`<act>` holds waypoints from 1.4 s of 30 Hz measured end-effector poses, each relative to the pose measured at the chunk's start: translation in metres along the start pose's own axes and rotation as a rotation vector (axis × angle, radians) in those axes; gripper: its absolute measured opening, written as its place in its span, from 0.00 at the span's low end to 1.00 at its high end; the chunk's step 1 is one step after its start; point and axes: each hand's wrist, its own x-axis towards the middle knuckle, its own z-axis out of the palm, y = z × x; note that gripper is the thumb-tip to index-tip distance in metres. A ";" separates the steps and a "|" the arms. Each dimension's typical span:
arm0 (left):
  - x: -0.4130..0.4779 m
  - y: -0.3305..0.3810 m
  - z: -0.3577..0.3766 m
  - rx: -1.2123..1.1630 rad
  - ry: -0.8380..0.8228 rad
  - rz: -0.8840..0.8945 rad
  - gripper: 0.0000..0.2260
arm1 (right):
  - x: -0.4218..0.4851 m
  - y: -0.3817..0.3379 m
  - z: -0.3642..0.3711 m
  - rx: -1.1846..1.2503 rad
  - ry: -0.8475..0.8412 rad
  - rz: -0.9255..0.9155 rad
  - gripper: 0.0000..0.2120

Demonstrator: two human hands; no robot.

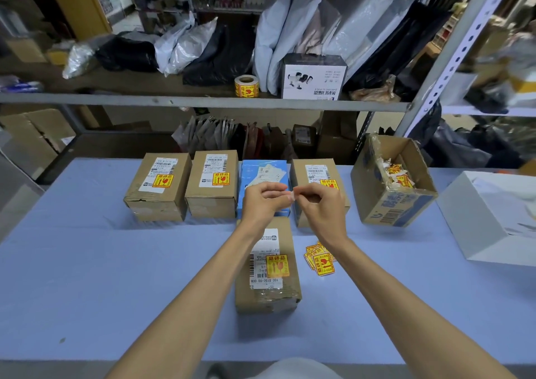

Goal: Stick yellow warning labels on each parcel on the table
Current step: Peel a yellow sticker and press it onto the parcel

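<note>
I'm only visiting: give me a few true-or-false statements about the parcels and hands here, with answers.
1. The front parcel already carries a yellow label. True.
2. The blue parcel shows a yellow sticker. False: none is visible on it.
3. The left hand and right hand pinch one small pale piece between them. True.
4. The loose yellow labels lie left of the front parcel. False: they lie on its right.
5. The label roll stands on the shelf. True.
</note>
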 end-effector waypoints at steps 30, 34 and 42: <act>0.152 0.042 0.271 1.448 -0.468 0.511 0.14 | 0.150 0.143 -0.210 -0.511 0.002 0.233 0.11; 0.163 0.035 0.272 1.417 -0.462 0.398 0.14 | 0.163 0.150 -0.218 -0.461 0.009 0.242 0.08; 0.148 0.022 0.221 1.244 -0.343 0.219 0.14 | 0.148 0.138 -0.185 -0.405 -0.096 0.191 0.09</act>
